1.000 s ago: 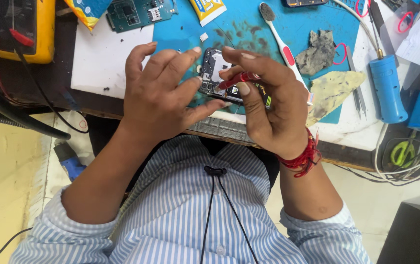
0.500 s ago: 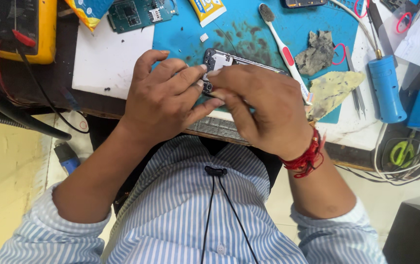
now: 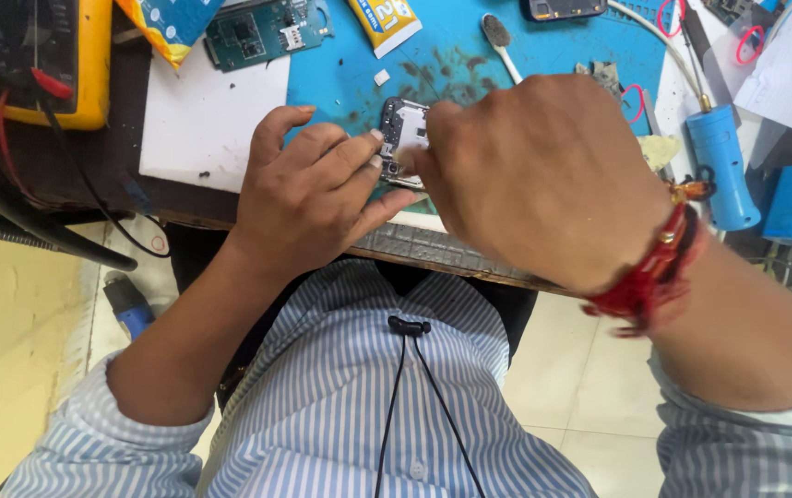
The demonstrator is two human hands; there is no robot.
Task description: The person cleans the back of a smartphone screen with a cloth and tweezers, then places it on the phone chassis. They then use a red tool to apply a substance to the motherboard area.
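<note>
Just above the middle of the frame, both hands meet on a small opened phone body (image 3: pixel 403 138) — a grey frame with its insides showing, held over the blue work mat (image 3: pixel 451 46) at the near edge of the bench. The left hand (image 3: pixel 317 198) comes in from the lower left and has the phone pinched, fingertips on its left edge and the thumb pressing from below. The right hand (image 3: pixel 543 175) comes in from the right with its back to the camera, fingers curled tight; its fingertips sit on the phone's right side, but whether they pinch a small tool or part I cannot tell, since the knuckles hide them. A red thread band (image 3: pixel 654 267) wraps that wrist.

The phone's long axis runs roughly up and down in the picture, leaning a little, so it lies between the two grips — left hand on one long edge, right hand on the other, both touching it.

Around them: a green circuit board (image 3: pixel 262 32) at the top, a yellow meter (image 3: pixel 36 55) in the upper left, a white sheet (image 3: pixel 202 120) beside the mat, a toothbrush (image 3: pixel 502 41) above the hands, and a blue cylinder tool (image 3: pixel 723 175) at the right.
</note>
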